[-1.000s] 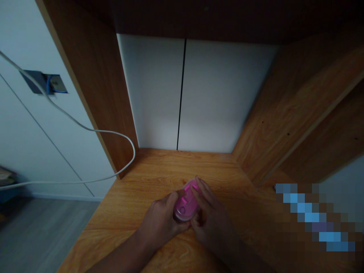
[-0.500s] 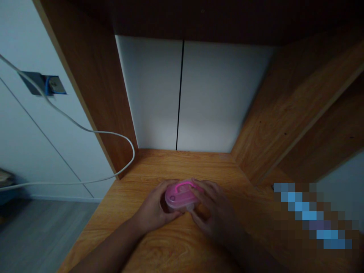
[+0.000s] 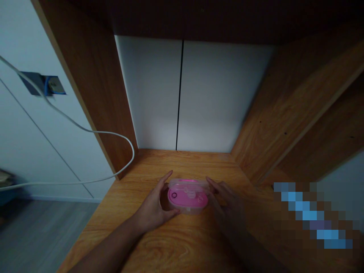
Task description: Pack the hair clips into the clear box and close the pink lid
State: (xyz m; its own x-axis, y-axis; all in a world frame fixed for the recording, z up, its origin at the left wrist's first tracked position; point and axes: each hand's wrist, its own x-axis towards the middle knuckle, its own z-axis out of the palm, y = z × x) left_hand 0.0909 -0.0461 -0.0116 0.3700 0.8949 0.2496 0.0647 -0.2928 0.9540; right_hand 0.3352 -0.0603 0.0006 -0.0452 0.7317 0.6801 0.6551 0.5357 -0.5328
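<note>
A small oval plastic box [image 3: 187, 199] with a pink inside sits on the wooden desktop, a dark ring mark near its left end. Its clear lid [image 3: 189, 182] stands raised along the far side, with a bright pink handle on it. Round the left end curls my left hand [image 3: 152, 208], thumb against the near edge and fingers at the back, the index finger lifted off. At the right end, the fingertips of my right hand [image 3: 227, 204] hold the edge of the lid. Part of the right thumb is dim and blurred.
A white cable [image 3: 132, 151] loops over the desk's left side panel. Wooden panels [image 3: 256, 132] close in on the right, and a white wall [image 3: 159, 98] stands behind. A wall box with blue wire [image 3: 52, 84] is at the left.
The lid has swung up from the top of the box towards the back, baring the pink inside. My right hand has shifted right, off the top; the left index finger has lifted.
</note>
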